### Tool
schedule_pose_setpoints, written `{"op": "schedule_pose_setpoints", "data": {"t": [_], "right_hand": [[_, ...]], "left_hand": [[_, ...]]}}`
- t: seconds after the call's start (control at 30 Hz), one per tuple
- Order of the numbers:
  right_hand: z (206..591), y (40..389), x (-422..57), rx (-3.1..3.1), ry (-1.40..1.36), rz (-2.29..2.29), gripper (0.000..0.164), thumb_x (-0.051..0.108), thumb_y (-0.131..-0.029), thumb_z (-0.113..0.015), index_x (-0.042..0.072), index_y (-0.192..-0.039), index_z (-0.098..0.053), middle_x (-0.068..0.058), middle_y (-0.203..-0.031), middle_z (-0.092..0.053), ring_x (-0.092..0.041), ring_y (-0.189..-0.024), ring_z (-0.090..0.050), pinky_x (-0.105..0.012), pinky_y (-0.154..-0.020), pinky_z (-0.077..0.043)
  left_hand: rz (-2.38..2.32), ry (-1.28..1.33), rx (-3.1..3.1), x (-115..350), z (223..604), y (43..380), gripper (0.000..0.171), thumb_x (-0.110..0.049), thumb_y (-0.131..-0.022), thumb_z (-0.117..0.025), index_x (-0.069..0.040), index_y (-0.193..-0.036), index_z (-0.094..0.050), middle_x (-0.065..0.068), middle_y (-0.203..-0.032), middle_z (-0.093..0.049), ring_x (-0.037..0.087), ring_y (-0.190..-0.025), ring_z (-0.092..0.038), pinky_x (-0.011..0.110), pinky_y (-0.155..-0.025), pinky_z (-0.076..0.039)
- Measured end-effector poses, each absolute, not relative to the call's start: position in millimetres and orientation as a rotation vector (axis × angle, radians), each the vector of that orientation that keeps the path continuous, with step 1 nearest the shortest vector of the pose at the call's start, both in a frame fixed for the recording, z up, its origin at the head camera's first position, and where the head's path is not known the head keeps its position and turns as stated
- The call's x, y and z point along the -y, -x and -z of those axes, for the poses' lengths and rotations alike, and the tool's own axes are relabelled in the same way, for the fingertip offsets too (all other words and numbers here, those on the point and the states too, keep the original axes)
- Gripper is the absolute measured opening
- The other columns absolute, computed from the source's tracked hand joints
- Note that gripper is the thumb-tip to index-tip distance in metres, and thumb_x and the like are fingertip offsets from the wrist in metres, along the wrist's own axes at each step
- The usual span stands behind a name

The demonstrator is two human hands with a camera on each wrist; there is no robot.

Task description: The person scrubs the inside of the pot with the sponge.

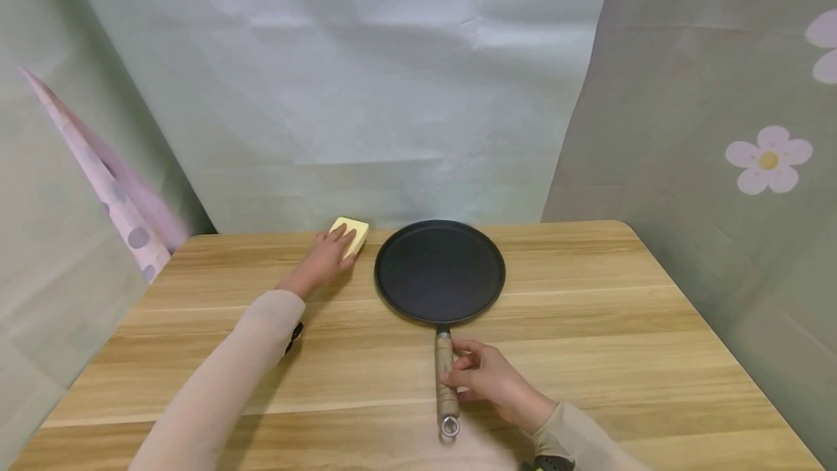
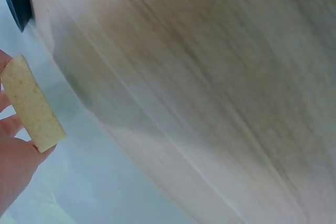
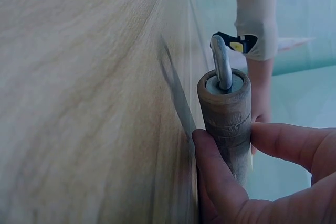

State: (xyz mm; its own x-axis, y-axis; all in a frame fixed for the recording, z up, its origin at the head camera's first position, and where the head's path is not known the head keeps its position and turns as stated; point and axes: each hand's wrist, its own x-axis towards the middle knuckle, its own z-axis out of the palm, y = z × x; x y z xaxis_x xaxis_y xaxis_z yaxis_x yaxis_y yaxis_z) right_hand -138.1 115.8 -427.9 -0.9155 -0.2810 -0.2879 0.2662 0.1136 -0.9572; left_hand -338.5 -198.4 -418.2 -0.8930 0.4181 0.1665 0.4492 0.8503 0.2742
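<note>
A round black flat pan (image 1: 439, 271) lies on the table with its wooden handle (image 1: 445, 365) toward me. My right hand (image 1: 490, 380) pinches that handle from the right, thumb on one side and fingers on the other; the right wrist view shows the metal hanging ring (image 3: 223, 61) at its end. Left of the pan, near the far edge, my left hand (image 1: 327, 256) grips a pale yellow sponge (image 1: 356, 230). Seen from the left wrist, the sponge (image 2: 32, 103) is held between thumb and fingers, raised off the wood.
The wooden table (image 1: 588, 355) runs up to a pale green cloth backdrop (image 1: 392, 93) behind its far edge. Cloth also hangs on both sides, with a printed flower (image 1: 769, 160) on the right. A dark band (image 1: 552, 463) sits on my right wrist.
</note>
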Motion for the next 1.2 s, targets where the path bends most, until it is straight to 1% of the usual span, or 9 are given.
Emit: {"op": "schedule_pose_setpoints", "data": {"t": [0.13,0.3,0.5,0.6,0.87,1.03,1.2], "right_hand": [[426.1,137.7,-116.3,-1.991,0.019,1.856,0.068,-0.003,-0.082,-0.069,-0.013,-0.140,-0.035,-0.007,-0.092,-0.048,-0.017,-0.080,-0.056,-0.039,-0.072,-0.056],[424.8,137.5,-117.1,-1.984,0.024,1.856,0.069,-0.002,-0.082,-0.069,-0.013,-0.140,-0.035,-0.006,-0.091,-0.048,-0.017,-0.081,-0.056,-0.039,-0.072,-0.056],[425.9,139.2,-118.2,-1.966,0.031,1.875,0.069,-0.003,-0.080,-0.070,-0.014,-0.139,-0.035,-0.006,-0.089,-0.051,-0.015,-0.077,-0.057,-0.038,-0.071,-0.056],[426.1,140.9,-119.1,-1.948,0.036,1.880,0.069,-0.003,-0.080,-0.070,-0.014,-0.138,-0.036,-0.006,-0.088,-0.053,-0.015,-0.076,-0.058,-0.037,-0.071,-0.056],[426.9,144.7,-121.3,-1.903,0.039,1.897,0.065,-0.003,-0.080,-0.070,-0.015,-0.135,-0.038,-0.008,-0.088,-0.056,-0.016,-0.076,-0.061,-0.039,-0.071,-0.056],[427.2,145.9,-122.1,-1.889,0.036,1.896,0.065,-0.004,-0.080,-0.070,-0.015,-0.135,-0.038,-0.009,-0.088,-0.056,-0.016,-0.075,-0.061,-0.039,-0.070,-0.056],[427.5,146.3,-122.2,-1.884,0.041,1.893,0.064,-0.004,-0.081,-0.069,-0.015,-0.136,-0.038,-0.009,-0.089,-0.057,-0.017,-0.074,-0.062,-0.039,-0.070,-0.056]], "left_hand": [[0.476,0.742,2.875,193.6,414.4,335.3,0.056,-0.016,-0.096,-0.056,0.007,-0.143,-0.037,0.032,-0.149,-0.027,0.055,-0.131,-0.028,0.060,-0.110,-0.017],[0.497,0.807,2.838,185.9,408.0,329.4,0.057,-0.014,-0.094,-0.059,0.006,-0.143,-0.038,0.031,-0.149,-0.028,0.056,-0.129,-0.029,0.061,-0.109,-0.020],[0.518,0.916,2.801,173.1,400.5,319.8,0.057,-0.015,-0.094,-0.060,0.005,-0.143,-0.039,0.030,-0.149,-0.030,0.057,-0.128,-0.031,0.064,-0.105,-0.024],[0.527,0.988,2.767,166.2,398.7,314.4,0.056,-0.015,-0.094,-0.061,0.005,-0.142,-0.041,0.029,-0.148,-0.032,0.056,-0.127,-0.033,0.064,-0.105,-0.026],[0.594,1.229,2.705,151.4,395.1,299.0,0.053,-0.015,-0.093,-0.062,0.003,-0.140,-0.046,0.027,-0.146,-0.038,0.050,-0.129,-0.035,0.059,-0.105,-0.030],[0.630,1.370,2.739,145.1,392.8,290.6,0.053,-0.016,-0.092,-0.063,-0.001,-0.141,-0.047,0.022,-0.148,-0.037,0.042,-0.134,-0.034,0.056,-0.107,-0.028],[0.644,1.458,2.759,140.3,394.5,286.3,0.052,-0.013,-0.092,-0.064,-0.002,-0.140,-0.049,0.019,-0.148,-0.039,0.038,-0.136,-0.034,0.053,-0.107,-0.031]]}}
